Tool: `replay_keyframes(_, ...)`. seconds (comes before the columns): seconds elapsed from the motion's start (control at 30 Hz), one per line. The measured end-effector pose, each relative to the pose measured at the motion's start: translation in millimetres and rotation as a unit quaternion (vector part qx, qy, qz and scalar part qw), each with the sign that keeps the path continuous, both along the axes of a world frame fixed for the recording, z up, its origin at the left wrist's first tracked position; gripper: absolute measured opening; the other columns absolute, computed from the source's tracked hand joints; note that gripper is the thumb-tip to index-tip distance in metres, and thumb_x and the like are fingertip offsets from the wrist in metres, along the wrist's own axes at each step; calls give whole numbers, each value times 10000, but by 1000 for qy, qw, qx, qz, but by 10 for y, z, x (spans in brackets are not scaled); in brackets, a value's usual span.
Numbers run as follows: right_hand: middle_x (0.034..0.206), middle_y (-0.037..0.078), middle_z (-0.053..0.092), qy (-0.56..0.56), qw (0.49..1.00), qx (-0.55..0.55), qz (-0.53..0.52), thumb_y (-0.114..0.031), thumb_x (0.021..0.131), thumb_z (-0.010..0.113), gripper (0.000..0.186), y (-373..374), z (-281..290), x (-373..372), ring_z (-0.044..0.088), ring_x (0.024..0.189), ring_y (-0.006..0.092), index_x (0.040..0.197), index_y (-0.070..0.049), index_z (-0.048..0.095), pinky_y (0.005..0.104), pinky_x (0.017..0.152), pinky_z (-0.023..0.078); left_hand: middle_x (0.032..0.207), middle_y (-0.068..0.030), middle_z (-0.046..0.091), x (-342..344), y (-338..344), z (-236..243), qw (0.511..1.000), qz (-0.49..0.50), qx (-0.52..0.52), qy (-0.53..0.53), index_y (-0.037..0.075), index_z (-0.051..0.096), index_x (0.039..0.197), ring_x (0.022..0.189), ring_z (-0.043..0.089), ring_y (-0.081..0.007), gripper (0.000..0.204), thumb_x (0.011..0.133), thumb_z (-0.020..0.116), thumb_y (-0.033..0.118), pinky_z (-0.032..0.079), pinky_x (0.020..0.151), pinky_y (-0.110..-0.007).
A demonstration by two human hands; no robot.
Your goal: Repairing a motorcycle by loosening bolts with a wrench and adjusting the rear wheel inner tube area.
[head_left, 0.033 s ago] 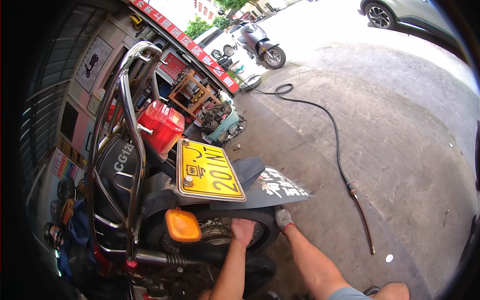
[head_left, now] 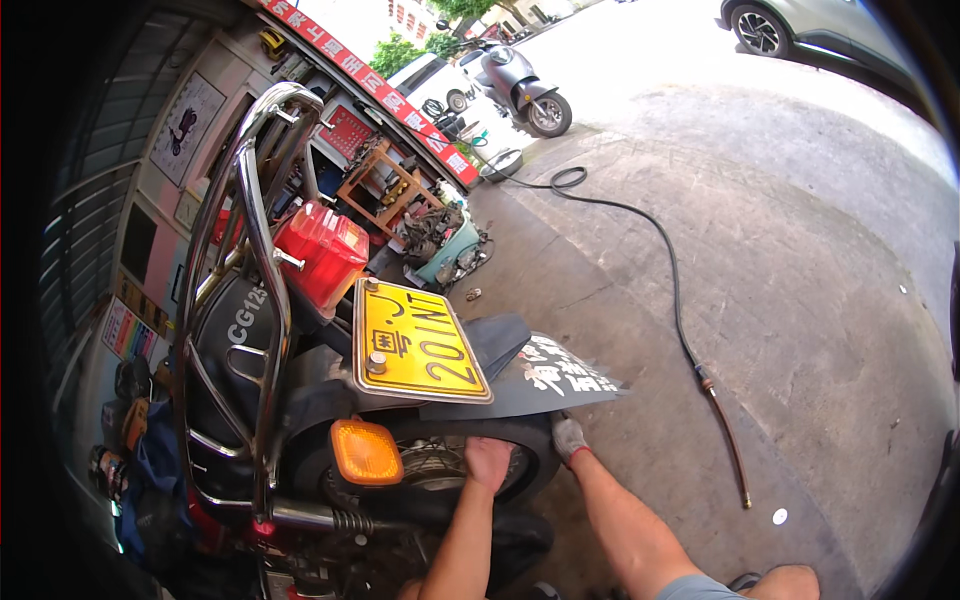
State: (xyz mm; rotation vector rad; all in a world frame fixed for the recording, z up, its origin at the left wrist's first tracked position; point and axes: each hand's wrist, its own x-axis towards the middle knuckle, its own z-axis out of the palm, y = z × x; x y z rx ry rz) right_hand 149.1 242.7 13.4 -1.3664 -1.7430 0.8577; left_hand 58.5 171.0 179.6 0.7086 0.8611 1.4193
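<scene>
A motorcycle's rear wheel with a black tyre [head_left: 540, 447] and wire spokes sits below a dark mudguard [head_left: 500, 385]. My left hand [head_left: 488, 461] reaches in at the rim beside the spokes; its fingers are hidden behind the tyre. On the tyre's outer right side is my right hand [head_left: 569, 440], in a grey glove, close under the mudguard's edge. Its fingertips are too hidden to read. Above the wheel are a yellow number plate [head_left: 420, 340], an orange turn signal [head_left: 366, 451] and a red tail light [head_left: 322, 255].
A chrome rack [head_left: 262, 220] rises at the left. Across the concrete floor lies a black hose [head_left: 670, 262] with a brown end [head_left: 733, 455]. Farther off are a teal bin [head_left: 450, 250] of parts, a wooden shelf [head_left: 365, 190], a parked scooter [head_left: 525, 90] and a car [head_left: 830, 35].
</scene>
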Motion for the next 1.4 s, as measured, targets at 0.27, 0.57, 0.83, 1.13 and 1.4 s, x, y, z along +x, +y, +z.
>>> replay_keyframes(0.27,1236,211,503,249,930,-271,7,-347,919,326,461,-114,181,183,498,1119,353,1229,-56,504,401,940,374,1113,-62,550,-538,138,-1203,970,60,-110,210,94,502,1106,1024,504,-184,407,938,273,385,392,821,-339)
replay_keyframes(0.57,1000,251,592,30,996,86,2,-61,822,418,276,50,489,134,584,928,363,1027,19,586,425,813,467,572,-10,384,-869,-64,-1755,785,36,-223,577,105,392,592,566,362,-142,369,863,326,346,289,554,-307)
replay_keyframes(0.83,1012,238,601,-97,987,114,55,-39,808,412,355,-82,313,-49,598,930,342,1146,27,497,412,817,474,1210,-139,498,-851,25,-1614,865,-2,-195,462,-55,499,1173,1118,446,-234,501,877,343,317,311,960,-323)
replay_keyframes(1.13,1027,224,603,18,999,28,-14,-26,820,393,374,-97,-66,22,601,861,387,1184,28,456,398,844,454,575,-9,343,-221,70,-1018,887,-58,-283,361,128,416,621,565,334,-160,279,874,329,207,293,583,-300)
replay_keyframes(1.4,961,223,608,-43,997,60,-14,-31,780,454,394,-75,15,-40,618,806,315,1171,3,488,369,800,478,862,-14,586,-747,205,-1392,914,-152,-219,305,131,569,903,748,491,-155,302,919,328,312,353,675,-294)
